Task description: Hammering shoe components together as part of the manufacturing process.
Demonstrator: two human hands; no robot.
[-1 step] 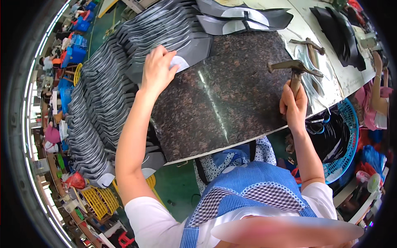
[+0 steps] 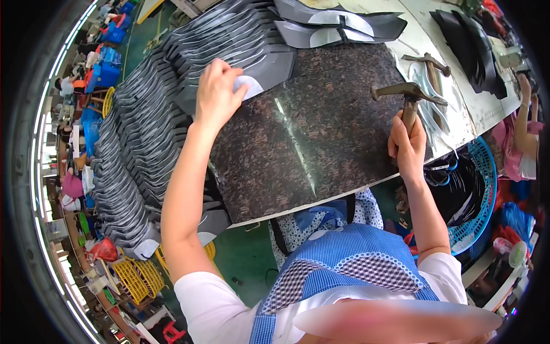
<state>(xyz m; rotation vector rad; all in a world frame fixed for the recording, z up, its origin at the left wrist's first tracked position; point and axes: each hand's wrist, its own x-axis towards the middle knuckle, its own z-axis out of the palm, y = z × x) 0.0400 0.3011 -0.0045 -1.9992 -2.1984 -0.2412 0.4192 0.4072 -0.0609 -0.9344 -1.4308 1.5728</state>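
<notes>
My left hand (image 2: 219,94) lies over the front end of a dark grey curved sheet piece (image 2: 275,67), beside its pale patch (image 2: 250,86). Its fingers bend loosely and the thumb stands apart; the fingertips' contact is partly hidden. Behind it, many similar pieces overlap in a fanned stack (image 2: 223,34). On the right, my right hand (image 2: 409,143) is closed around the wooden handle of a hammer (image 2: 409,89), the metal head raised above the dark speckled stone slab (image 2: 309,132). A second hammer (image 2: 431,66) rests on the table beyond it.
Another fanned row of grey pieces (image 2: 143,137) runs down the left side. Two joined-looking pieces (image 2: 341,26) lie at the slab's far edge, black pieces (image 2: 472,49) at the far right. A blue basket (image 2: 490,189) stands below right, near another person's arm (image 2: 524,109).
My left hand has shifted very slightly left over the grey piece. My right hand and the hammer look practically still.
</notes>
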